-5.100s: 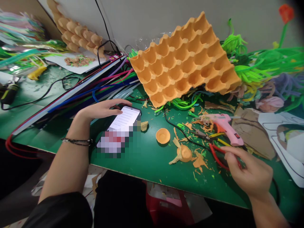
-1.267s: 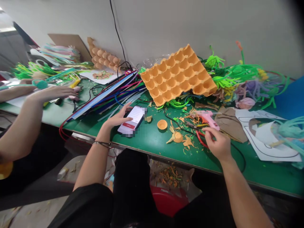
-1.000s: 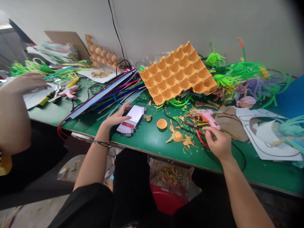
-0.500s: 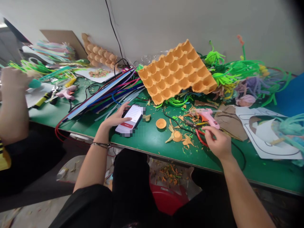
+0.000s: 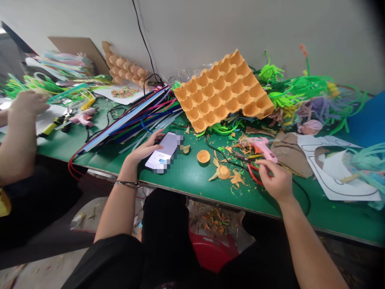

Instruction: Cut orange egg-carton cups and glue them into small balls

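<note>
My left hand (image 5: pixel 141 151) is at the left edge of a phone (image 5: pixel 159 156) at the table's near side. Its thumb lies over the lit screen and the other fingers curl at the upper left edge. On the right, my right hand (image 5: pixel 276 180) has curled fingers around the handle end of a red-handled tool with dark jaws (image 5: pixel 253 173), which rests on the table; part of the handle is hidden. A pink glue gun (image 5: pixel 263 146) lies just beyond it. Between my hands are a small orange cardboard cup (image 5: pixel 203 157) and a second torn cup piece (image 5: pixel 223 172).
An orange egg tray (image 5: pixel 222 94) leans over pipe-cleaner bundles (image 5: pixel 313 88) at the back. Cut paper (image 5: pixel 333 176) lies at the right. Coloured stems (image 5: pixel 129 120) lie left of centre. Another person's hand (image 5: pixel 30 104) is at far left, near yellow-handled pliers (image 5: pixel 51 127). Scraps lie about.
The phone's screen shows a different page, and my left thumb has shifted slightly. The other person's hand has moved a little right and down. My right hand has hardly moved.
</note>
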Demonstrator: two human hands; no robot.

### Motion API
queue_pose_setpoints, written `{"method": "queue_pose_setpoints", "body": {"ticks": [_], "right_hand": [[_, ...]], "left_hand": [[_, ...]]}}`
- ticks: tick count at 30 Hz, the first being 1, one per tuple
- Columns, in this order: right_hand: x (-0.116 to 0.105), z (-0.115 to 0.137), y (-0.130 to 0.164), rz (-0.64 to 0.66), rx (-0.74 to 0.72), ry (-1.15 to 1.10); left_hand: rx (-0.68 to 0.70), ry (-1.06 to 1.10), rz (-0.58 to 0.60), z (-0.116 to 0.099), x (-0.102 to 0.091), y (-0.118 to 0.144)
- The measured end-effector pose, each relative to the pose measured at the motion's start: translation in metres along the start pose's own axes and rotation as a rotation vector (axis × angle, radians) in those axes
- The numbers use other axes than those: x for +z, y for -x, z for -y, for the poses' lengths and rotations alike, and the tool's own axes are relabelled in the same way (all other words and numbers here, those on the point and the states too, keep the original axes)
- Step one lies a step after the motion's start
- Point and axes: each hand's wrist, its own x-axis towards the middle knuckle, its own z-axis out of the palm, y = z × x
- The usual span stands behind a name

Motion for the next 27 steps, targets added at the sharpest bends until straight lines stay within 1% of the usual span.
{"method": "queue_pose_setpoints", "body": {"ticks": [4, 10, 27], "right_hand": [[-0.0004, -0.0010, 0.0009, -0.002, 0.001, 0.006], [-0.0007, -0.0017, 0.0024, 0.001, 0.011, 0.015], [-0.0014, 0.0008, 0.0002, 0.018, 0.037, 0.031]], "left_hand": [[0.023, 0.029, 0.017, 0.0015, -0.0016, 0.0006], [0.053, 0.012, 0.076, 0.0066, -0.0064, 0.0005], [0.088, -0.013, 0.105, 0.0067, -0.0095, 0.0031]]}}
